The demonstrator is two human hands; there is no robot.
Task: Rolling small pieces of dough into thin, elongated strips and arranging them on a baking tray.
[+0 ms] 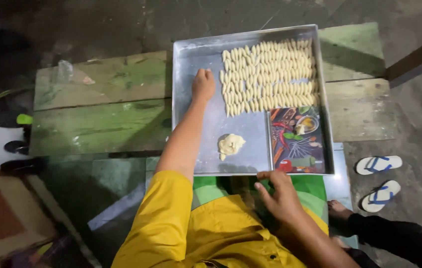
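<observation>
A square metal tray (196,54) rests on a low wooden bench (102,104). Several rows of small pale dough pieces (270,74) fill its far right part. My left hand (203,85) reaches over the tray with fingers curled, right beside the left end of the rows; whether it holds a piece is hidden. A lump of soft dough (230,144) lies on the tray's near part. A colourful printed sheet (296,139) covers the near right corner. My right hand (279,194) grips the tray's near edge, fingers spread over the rim.
A pair of white sandals with blue straps (380,181) lies on the concrete floor at right. Another person's foot and dark trouser leg (370,228) show at the lower right. A mat (2,218) lies at the lower left.
</observation>
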